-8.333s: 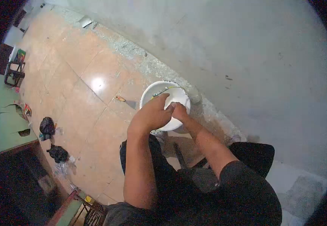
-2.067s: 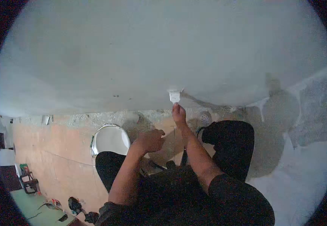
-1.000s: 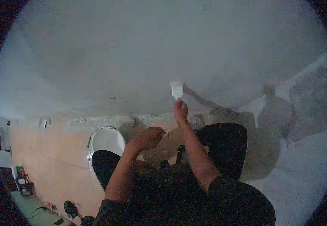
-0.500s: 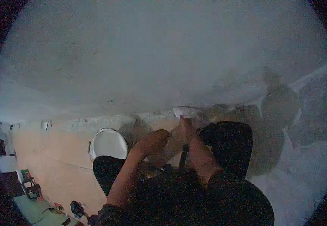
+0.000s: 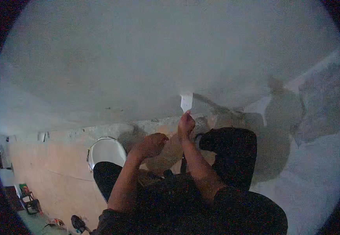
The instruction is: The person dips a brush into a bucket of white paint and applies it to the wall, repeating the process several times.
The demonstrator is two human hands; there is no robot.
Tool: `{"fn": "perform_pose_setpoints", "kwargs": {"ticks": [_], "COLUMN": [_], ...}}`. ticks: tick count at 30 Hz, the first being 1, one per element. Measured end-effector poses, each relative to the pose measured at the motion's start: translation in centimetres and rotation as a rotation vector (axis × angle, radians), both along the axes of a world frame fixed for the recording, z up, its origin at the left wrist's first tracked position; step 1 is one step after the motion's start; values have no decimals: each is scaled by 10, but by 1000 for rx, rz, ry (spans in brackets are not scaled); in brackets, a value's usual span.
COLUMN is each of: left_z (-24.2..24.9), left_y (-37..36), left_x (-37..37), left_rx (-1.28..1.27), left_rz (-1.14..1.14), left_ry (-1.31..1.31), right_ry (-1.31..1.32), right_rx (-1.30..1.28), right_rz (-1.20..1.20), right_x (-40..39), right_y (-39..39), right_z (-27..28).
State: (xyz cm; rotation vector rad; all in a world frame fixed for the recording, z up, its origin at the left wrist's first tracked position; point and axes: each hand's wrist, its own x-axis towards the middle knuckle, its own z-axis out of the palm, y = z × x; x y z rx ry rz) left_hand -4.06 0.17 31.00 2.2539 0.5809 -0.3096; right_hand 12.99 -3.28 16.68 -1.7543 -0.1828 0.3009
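Observation:
My right hand (image 5: 187, 125) is closed round the lower end of a pale putty knife (image 5: 186, 103). Its wide blade points up and lies against the grey wall (image 5: 170, 58), just above the wall's rough lower edge. To the left of it, my left hand (image 5: 152, 145) is curled in front of my body, apart from the knife; whether anything is inside its fingers is hidden. A white round bucket (image 5: 108, 152) stands beside my left knee, nearer to the left hand than to the right.
The orange-tan floor (image 5: 56, 162) runs off to the left. A small dark chair (image 5: 31, 203) stands at the far left, with a dark shoe (image 5: 78, 223) at the lower edge. Damp-looking darker patches (image 5: 281, 125) mark the surface on the right.
My right hand has moved the putty knife upward along the wall, so more of its blade shows. The left hand has shifted slightly left, still curled. The view has tilted a little.

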Motion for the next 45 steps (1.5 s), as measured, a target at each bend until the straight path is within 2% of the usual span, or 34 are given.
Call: {"fn": "perform_pose_setpoints", "kwargs": {"ticks": [1,2,4,8,10,12,14,16,17,19,21,22,23,24,25,26,27,28,29,30,31,33,34,35,37,39,40,42,43,45], "left_z": [1,3,9,2,-12,6,16,14,13,11,-1,-4,0,5,8,2,-9,-14,-13,-10,-7,-9,0,6,9,14,19,32,43,44], "left_y": [-2,-4,-7,-6,-5,-7,-6,-5,-4,-4,-4,-4,-4,-3,-4,-5,-4,-5,-5,-3,-1,0,-3,0,-3,-2,-2,-5,-7,-9], "left_x": [-2,-3,-7,-12,-13,-10,-3,2,4,7,6,7,9,10,12,10,7,4,4,5,5,1,2,6,4,2,0,0,-1,-3], "left_rx": [21,23,-15,-42,-49,-61,-80,-90,-95,-57,-18,21,18,-37,-92,-94,-82,-69,-68,-41,-14,50,105,-4,-37,-41,-26,-18,-6,18], "left_rz": [-28,-29,-1,-41,-9,4,18,-11,-9,-65,-122,-178,-181,-111,-40,-43,-29,-17,-19,-44,-69,-95,-120,-46,-9,30,37,43,39,33], "left_ry": [20,17,59,-11,-63,5,77,121,126,-27,-47,-70,-68,-45,-23,-23,-19,-16,-19,-46,-73,-79,-80,74,20,-46,-56,-62,-35,-15], "right_ry": [75,73,-185,-133,-189,-285,-261,-238,-323,-405,559,562,381,198,202,-67,-342,-344,-45,250,249,16,-399,-813,-18,48,52,71,73,-170], "right_rx": [219,220,227,117,64,-346,-429,-506,-532,-560,-623,-625,-619,-608,-609,-670,-723,-725,-791,-838,-836,-765,-922,-1066,-601,-606,-616,-285,-292,23], "right_rz": [-122,-122,141,217,246,437,430,426,395,367,353,352,468,581,579,690,794,790,591,385,383,386,386,384,271,105,97,42,39,-46], "right_x": [0,4,6,20,31,44,48,42,39,38,40,46,54,53,54,57,58,54,44,38,39,37,32,25,27,22,14,2,-5,-11], "right_y": [5,3,3,18,13,6,8,6,4,2,-2,-9,-20,-24,-27,-31,-33,-28,-16,-9,-7,-6,-7,-9,-9,-1,-2,-4,-5,-3], "right_z": [3,6,69,50,10,-49,-98,-120,-128,-127,-123,-145,-183,-185,-186,-185,-166,-134,-88,-69,-80,-100,-105,-113,-26,0,21,65,78,98]}}
